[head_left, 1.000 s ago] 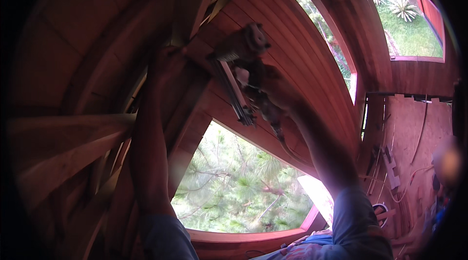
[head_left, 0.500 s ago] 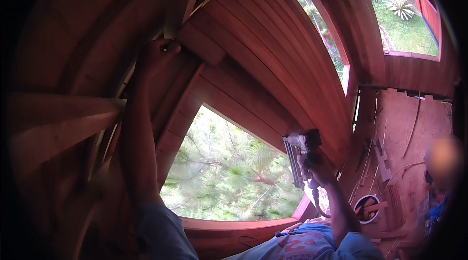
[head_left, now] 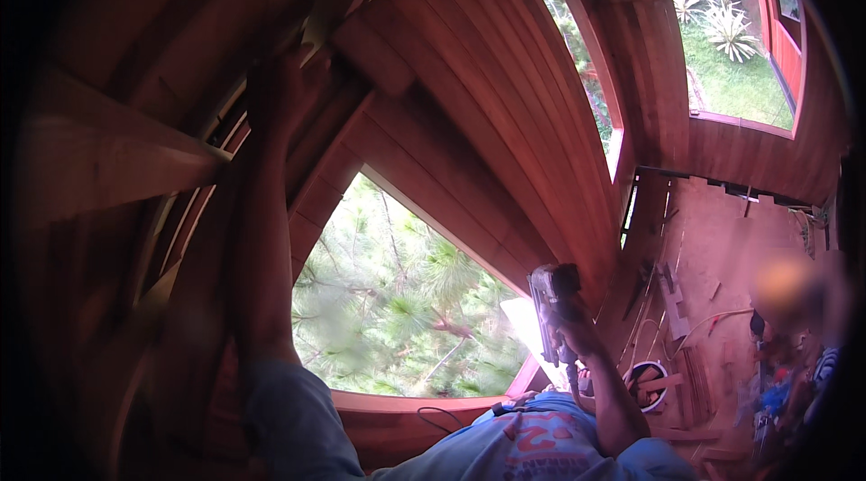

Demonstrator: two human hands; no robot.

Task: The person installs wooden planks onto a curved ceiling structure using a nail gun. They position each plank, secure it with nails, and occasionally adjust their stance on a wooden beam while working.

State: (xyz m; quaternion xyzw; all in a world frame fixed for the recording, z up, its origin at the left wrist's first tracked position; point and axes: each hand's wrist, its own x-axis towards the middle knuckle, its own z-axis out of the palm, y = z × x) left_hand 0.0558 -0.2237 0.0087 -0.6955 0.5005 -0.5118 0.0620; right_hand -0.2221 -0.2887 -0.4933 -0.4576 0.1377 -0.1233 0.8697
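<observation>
My right hand (head_left: 573,329) grips a nail gun (head_left: 552,287) by its handle, in front of the lower right corner of the window opening. The tool's head points up, and a hose hangs from below the grip. High on the left, my left hand (head_left: 293,88) reaches to the end of the reddish wooden wall boards (head_left: 374,61), near the roof framing. Its fingers are dark and blurred there, so whether they hold a board cannot be made out. The wood-plank wall (head_left: 505,111) spans between my two hands.
A large window opening (head_left: 347,398) with pine branches outside lies between my arms. A thick beam (head_left: 117,143) juts in from the left. At lower right, a white bucket (head_left: 666,397) of wood scraps stands on the littered floor (head_left: 713,228). Another person (head_left: 789,291) is at far right.
The view has shifted slightly. My right hand and the nail gun sit a little lower, and my left hand's curled fingers have become harder to see in the dark.
</observation>
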